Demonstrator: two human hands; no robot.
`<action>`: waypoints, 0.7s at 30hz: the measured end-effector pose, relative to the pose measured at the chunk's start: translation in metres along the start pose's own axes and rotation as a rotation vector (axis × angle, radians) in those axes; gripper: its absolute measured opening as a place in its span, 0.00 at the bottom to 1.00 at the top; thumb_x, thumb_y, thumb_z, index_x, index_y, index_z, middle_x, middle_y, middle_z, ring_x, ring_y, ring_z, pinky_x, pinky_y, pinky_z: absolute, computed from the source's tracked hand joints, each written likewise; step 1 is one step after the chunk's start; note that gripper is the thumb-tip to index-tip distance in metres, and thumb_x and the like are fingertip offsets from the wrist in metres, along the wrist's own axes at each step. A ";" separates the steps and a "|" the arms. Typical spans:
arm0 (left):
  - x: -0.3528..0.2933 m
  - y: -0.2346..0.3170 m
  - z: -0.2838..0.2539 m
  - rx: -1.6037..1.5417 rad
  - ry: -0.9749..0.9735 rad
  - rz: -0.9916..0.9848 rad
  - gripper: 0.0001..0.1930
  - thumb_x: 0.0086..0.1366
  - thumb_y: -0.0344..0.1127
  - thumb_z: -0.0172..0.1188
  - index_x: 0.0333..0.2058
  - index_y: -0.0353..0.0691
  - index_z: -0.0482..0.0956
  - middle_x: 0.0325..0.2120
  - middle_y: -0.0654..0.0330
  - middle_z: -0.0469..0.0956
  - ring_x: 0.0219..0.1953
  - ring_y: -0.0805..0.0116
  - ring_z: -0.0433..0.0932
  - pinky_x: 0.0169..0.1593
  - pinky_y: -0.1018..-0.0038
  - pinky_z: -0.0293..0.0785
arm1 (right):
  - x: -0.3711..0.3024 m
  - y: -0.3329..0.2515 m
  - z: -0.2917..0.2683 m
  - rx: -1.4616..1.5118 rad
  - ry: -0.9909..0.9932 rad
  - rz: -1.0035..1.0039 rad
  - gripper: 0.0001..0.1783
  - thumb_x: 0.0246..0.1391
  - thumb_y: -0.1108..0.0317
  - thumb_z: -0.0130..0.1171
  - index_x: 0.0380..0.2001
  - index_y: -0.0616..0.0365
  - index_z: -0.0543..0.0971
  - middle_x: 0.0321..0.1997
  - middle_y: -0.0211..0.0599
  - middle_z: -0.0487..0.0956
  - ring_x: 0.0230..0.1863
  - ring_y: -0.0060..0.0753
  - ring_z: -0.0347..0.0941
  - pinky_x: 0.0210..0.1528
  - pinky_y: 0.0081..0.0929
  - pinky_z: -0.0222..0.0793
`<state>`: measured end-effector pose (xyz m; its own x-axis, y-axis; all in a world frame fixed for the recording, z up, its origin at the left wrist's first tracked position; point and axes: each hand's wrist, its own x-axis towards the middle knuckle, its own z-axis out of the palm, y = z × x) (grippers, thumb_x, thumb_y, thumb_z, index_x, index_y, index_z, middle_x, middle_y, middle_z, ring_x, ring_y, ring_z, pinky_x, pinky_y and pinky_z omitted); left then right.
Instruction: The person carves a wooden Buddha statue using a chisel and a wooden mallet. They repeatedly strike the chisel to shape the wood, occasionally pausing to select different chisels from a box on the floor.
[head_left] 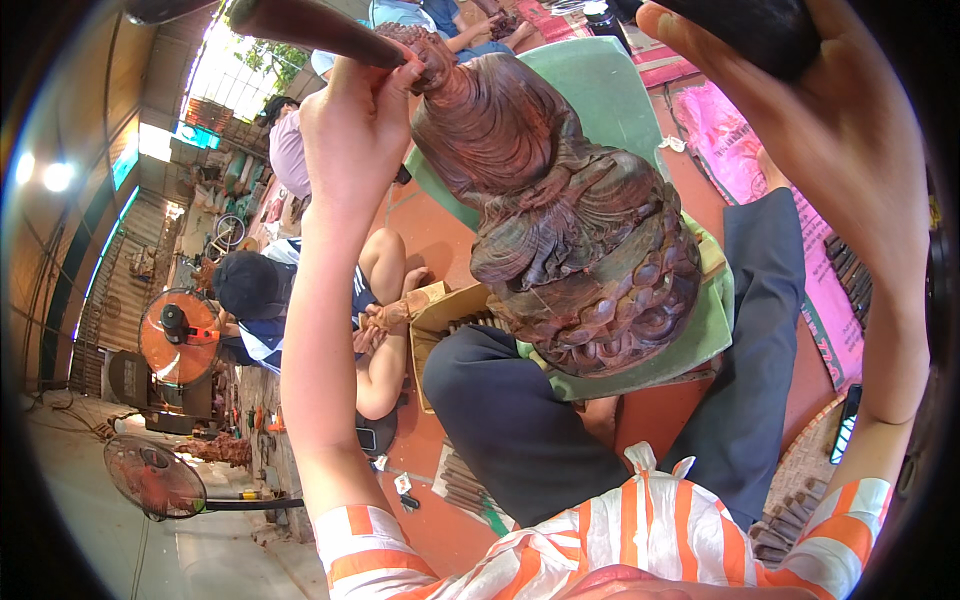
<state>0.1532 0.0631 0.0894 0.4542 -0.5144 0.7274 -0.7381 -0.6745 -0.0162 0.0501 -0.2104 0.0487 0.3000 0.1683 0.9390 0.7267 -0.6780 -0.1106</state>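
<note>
A dark brown carved wooden statue of a seated robed figure [570, 210] leans back between my legs, its head toward the top of the view. My left hand [350, 125] is raised beside the head, fingers closed around a carving chisel with a thick dark handle [310, 32]. Its tip end is hidden by my fingers, close to the statue's face. High at the upper right, my right hand [815, 120] grips a black rounded tool, seemingly a mallet [755, 30], partly cut off by the frame. Under the statue lies a green pad [700, 345].
Rows of slim tools [470, 485] lie on the red tiles, with more on a pink sheet [810, 290] and a woven tray [815, 445]. A cardboard box [420, 340] stands left of my knee. A co-worker in a dark cap [250, 285] sits beyond it, near two fans [155, 475].
</note>
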 end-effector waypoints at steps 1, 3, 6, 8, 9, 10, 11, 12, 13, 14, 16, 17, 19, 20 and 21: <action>-0.001 0.001 -0.001 0.018 -0.001 -0.001 0.06 0.61 0.29 0.58 0.37 0.34 0.75 0.27 0.59 0.80 0.31 0.77 0.78 0.35 0.81 0.71 | 0.001 0.001 0.002 -0.002 0.009 -0.007 0.24 0.42 0.81 0.60 0.46 0.62 0.68 0.33 0.38 0.73 0.35 0.32 0.71 0.38 0.25 0.66; 0.001 0.005 0.000 0.033 0.001 0.005 0.06 0.61 0.29 0.59 0.36 0.34 0.75 0.26 0.59 0.80 0.30 0.77 0.78 0.35 0.82 0.71 | 0.003 0.002 0.002 -0.023 0.019 -0.024 0.24 0.42 0.81 0.60 0.46 0.62 0.68 0.33 0.38 0.73 0.35 0.32 0.71 0.38 0.25 0.66; 0.004 0.008 0.003 0.108 0.000 0.068 0.06 0.61 0.29 0.59 0.36 0.35 0.75 0.25 0.58 0.79 0.29 0.77 0.78 0.33 0.81 0.71 | 0.006 0.001 0.002 -0.053 0.034 -0.044 0.24 0.42 0.82 0.60 0.46 0.62 0.68 0.32 0.39 0.73 0.34 0.33 0.71 0.37 0.25 0.66; 0.004 0.005 0.004 0.106 0.010 0.080 0.06 0.61 0.29 0.59 0.35 0.35 0.76 0.24 0.58 0.79 0.28 0.77 0.78 0.32 0.81 0.71 | 0.006 0.003 0.004 -0.055 0.047 -0.054 0.24 0.42 0.82 0.60 0.45 0.62 0.68 0.32 0.39 0.73 0.34 0.33 0.71 0.37 0.25 0.66; 0.002 0.003 0.002 0.117 0.012 0.083 0.06 0.60 0.29 0.59 0.35 0.35 0.76 0.23 0.58 0.79 0.27 0.77 0.78 0.31 0.81 0.71 | 0.006 0.003 0.007 -0.047 0.055 -0.056 0.24 0.41 0.82 0.60 0.45 0.62 0.68 0.32 0.39 0.73 0.34 0.33 0.71 0.37 0.25 0.66; 0.001 0.003 0.000 0.140 0.004 0.073 0.06 0.60 0.29 0.59 0.35 0.35 0.76 0.23 0.58 0.79 0.27 0.77 0.79 0.31 0.81 0.71 | 0.006 0.004 0.010 -0.037 0.064 -0.060 0.24 0.41 0.82 0.60 0.45 0.62 0.68 0.32 0.39 0.73 0.34 0.34 0.71 0.37 0.26 0.66; 0.002 0.006 -0.001 0.148 0.003 0.071 0.05 0.60 0.29 0.59 0.35 0.35 0.76 0.23 0.58 0.79 0.27 0.77 0.79 0.31 0.81 0.71 | 0.007 0.003 0.009 -0.046 0.065 -0.063 0.24 0.41 0.82 0.60 0.45 0.61 0.68 0.32 0.39 0.73 0.34 0.34 0.71 0.37 0.26 0.66; 0.003 0.007 -0.001 0.157 0.001 0.068 0.05 0.60 0.28 0.59 0.35 0.35 0.76 0.23 0.58 0.79 0.26 0.77 0.79 0.30 0.81 0.71 | 0.007 0.004 0.007 -0.053 0.066 -0.063 0.24 0.41 0.82 0.60 0.45 0.61 0.68 0.32 0.39 0.73 0.34 0.34 0.71 0.37 0.26 0.66; 0.004 0.007 0.000 0.155 0.000 0.079 0.05 0.60 0.28 0.59 0.35 0.35 0.76 0.23 0.58 0.79 0.26 0.77 0.79 0.30 0.81 0.71 | 0.007 0.001 0.008 -0.058 0.070 -0.065 0.24 0.41 0.82 0.60 0.45 0.61 0.68 0.32 0.39 0.73 0.34 0.34 0.71 0.37 0.26 0.66; 0.003 0.005 0.000 0.156 -0.001 0.088 0.05 0.60 0.28 0.59 0.35 0.35 0.76 0.23 0.58 0.79 0.26 0.77 0.79 0.30 0.81 0.71 | 0.007 0.005 0.004 -0.064 0.068 -0.064 0.24 0.41 0.82 0.60 0.45 0.61 0.68 0.32 0.39 0.72 0.34 0.34 0.71 0.36 0.26 0.66; 0.003 0.004 0.001 0.182 -0.011 0.108 0.05 0.60 0.28 0.59 0.35 0.35 0.76 0.22 0.58 0.79 0.26 0.77 0.79 0.30 0.81 0.71 | 0.006 0.006 0.003 -0.070 0.073 -0.067 0.24 0.41 0.82 0.59 0.44 0.61 0.68 0.31 0.40 0.72 0.33 0.35 0.71 0.36 0.26 0.66; 0.003 0.005 0.001 0.205 -0.015 0.123 0.05 0.60 0.27 0.59 0.35 0.35 0.76 0.22 0.58 0.79 0.26 0.77 0.79 0.30 0.81 0.71 | 0.005 0.004 0.005 -0.073 0.076 -0.069 0.24 0.41 0.82 0.59 0.44 0.61 0.68 0.31 0.40 0.72 0.33 0.35 0.71 0.36 0.26 0.66; 0.004 0.007 0.000 0.226 -0.023 0.140 0.05 0.60 0.27 0.58 0.35 0.35 0.76 0.22 0.58 0.79 0.26 0.77 0.79 0.30 0.81 0.71 | 0.005 0.004 -0.002 -0.082 0.076 -0.070 0.24 0.40 0.82 0.59 0.44 0.61 0.68 0.31 0.40 0.72 0.33 0.35 0.71 0.36 0.26 0.66; 0.003 0.006 -0.001 0.229 -0.032 0.138 0.05 0.60 0.27 0.58 0.35 0.35 0.76 0.23 0.57 0.79 0.27 0.77 0.79 0.30 0.81 0.71 | 0.003 0.004 0.000 -0.077 0.076 -0.070 0.24 0.40 0.82 0.59 0.44 0.61 0.68 0.31 0.40 0.72 0.33 0.35 0.71 0.36 0.27 0.66; 0.002 0.005 -0.002 0.234 -0.041 0.136 0.05 0.61 0.27 0.58 0.35 0.34 0.75 0.23 0.57 0.79 0.27 0.77 0.79 0.30 0.81 0.72 | 0.003 0.004 0.001 -0.070 0.079 -0.069 0.24 0.40 0.82 0.59 0.44 0.61 0.68 0.31 0.40 0.72 0.33 0.36 0.71 0.35 0.27 0.66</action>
<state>0.1497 0.0596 0.0923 0.3824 -0.6266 0.6791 -0.6607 -0.6992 -0.2731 0.0545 -0.2113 0.0507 0.1991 0.1616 0.9666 0.6979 -0.7157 -0.0241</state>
